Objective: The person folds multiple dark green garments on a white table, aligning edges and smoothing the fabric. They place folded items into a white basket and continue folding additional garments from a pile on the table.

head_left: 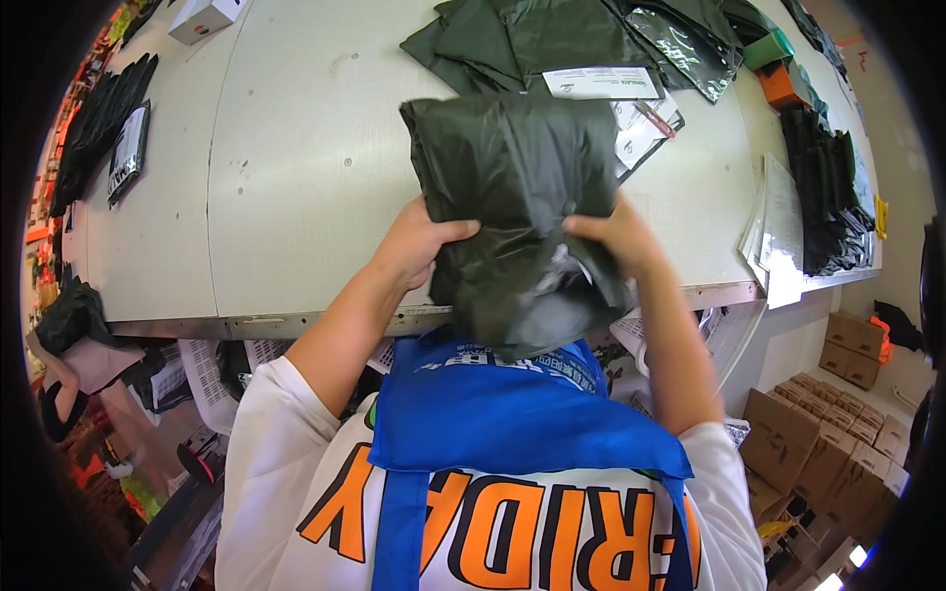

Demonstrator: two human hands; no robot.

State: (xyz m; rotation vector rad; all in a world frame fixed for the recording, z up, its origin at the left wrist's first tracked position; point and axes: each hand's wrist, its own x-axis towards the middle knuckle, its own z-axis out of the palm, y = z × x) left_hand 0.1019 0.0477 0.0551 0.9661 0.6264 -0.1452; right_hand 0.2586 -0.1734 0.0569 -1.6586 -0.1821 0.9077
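A folded dark green plastic bag hangs between my two hands, just above the near edge of the worktable. My left hand grips its left side, the thumb lying across the front. On the right side my right hand pinches it the same way; its fingers are mostly hidden behind the bag. The bag's lower end bulges toward me, shiny and creased. Beyond it lies a heap of similar dark plastic bags with a white printed strip at its front. A clipboard with papers and a pen is partly covered by the bag.
Dark bags and a flat packet lie at the left; a white box is farther back. At the right are stacked black bags, clear sheets and an orange box. Cardboard boxes stand below. Another person's arm shows far left.
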